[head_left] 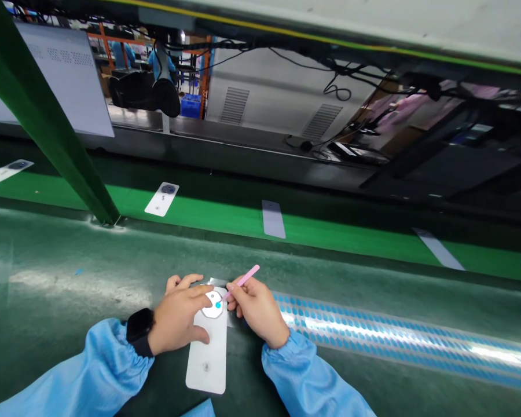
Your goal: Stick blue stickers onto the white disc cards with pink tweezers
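Note:
A white phone back cover (206, 362) lies flat on the green bench, with a rounded white camera plate (212, 310) near its top end. One blue dot (218, 305) shows on that plate. My left hand (180, 315) rests over the cover's left side, fingers spread and touching it, a black watch on the wrist. Between the thumb and fingers of my right hand (256, 304) is a slim pink stick (248, 275), slanting down to the left. Its lower end is close to the blue dot; contact I cannot tell.
A clear strip with rows of blue dots (373, 330) stretches right along the bench. Behind, a green conveyor belt (217, 211) carries several covers, including one with a dark camera area (161, 200) and a plain one (273, 220). A green post (52, 121) stands at left.

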Demonstrator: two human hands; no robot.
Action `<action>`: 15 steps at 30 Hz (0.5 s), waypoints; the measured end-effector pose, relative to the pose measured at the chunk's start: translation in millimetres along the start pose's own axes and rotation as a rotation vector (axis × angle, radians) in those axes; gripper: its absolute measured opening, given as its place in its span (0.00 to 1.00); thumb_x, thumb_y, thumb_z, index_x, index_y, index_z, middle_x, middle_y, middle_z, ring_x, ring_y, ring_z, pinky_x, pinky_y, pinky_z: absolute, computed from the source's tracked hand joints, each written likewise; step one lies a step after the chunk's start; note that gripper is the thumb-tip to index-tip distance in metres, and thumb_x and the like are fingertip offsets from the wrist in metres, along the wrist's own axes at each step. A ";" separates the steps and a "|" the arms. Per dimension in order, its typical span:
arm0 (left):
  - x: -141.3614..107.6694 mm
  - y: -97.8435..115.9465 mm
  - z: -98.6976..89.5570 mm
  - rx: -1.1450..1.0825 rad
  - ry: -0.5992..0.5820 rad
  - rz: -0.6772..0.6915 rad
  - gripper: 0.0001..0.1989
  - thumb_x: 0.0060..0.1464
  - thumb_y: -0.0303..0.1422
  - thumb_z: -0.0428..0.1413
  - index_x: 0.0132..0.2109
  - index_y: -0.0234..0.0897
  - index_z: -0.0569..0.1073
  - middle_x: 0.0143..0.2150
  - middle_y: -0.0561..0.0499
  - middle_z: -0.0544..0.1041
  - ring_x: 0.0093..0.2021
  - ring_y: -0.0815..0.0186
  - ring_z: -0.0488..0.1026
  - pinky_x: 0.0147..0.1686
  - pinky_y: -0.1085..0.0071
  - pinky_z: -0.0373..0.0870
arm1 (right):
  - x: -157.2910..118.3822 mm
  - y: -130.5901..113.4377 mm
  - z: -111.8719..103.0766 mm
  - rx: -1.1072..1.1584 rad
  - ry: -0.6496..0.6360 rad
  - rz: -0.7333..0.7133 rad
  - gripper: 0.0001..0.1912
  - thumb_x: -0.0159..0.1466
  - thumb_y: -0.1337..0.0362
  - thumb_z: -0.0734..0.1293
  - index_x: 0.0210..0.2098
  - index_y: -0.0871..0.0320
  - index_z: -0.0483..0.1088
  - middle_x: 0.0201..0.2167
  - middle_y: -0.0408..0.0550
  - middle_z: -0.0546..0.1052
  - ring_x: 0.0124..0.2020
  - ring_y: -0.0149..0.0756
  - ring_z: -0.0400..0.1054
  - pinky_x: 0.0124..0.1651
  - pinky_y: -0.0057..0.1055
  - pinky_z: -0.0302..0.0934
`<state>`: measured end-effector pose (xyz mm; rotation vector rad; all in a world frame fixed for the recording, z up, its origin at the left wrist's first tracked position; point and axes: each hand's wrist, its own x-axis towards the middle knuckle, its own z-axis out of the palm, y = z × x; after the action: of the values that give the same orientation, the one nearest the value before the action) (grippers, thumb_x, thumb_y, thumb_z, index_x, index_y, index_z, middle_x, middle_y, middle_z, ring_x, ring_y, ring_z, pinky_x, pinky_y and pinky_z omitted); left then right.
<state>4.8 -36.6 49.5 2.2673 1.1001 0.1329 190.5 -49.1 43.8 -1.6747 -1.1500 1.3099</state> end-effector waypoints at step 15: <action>-1.3 -2.1 1.8 0.017 0.020 0.002 0.23 0.34 0.38 0.71 0.39 0.45 0.74 0.58 0.53 0.70 0.62 0.48 0.56 0.53 0.50 0.47 | -0.7 1.1 1.1 -0.027 0.001 -0.032 0.12 0.55 0.55 0.64 0.24 0.57 0.66 0.15 0.41 0.71 0.13 0.27 0.60 0.16 0.24 0.55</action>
<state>3.1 -37.4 47.1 2.2870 1.1141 0.1479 189.6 -50.1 42.8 -1.6701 -1.1939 1.2788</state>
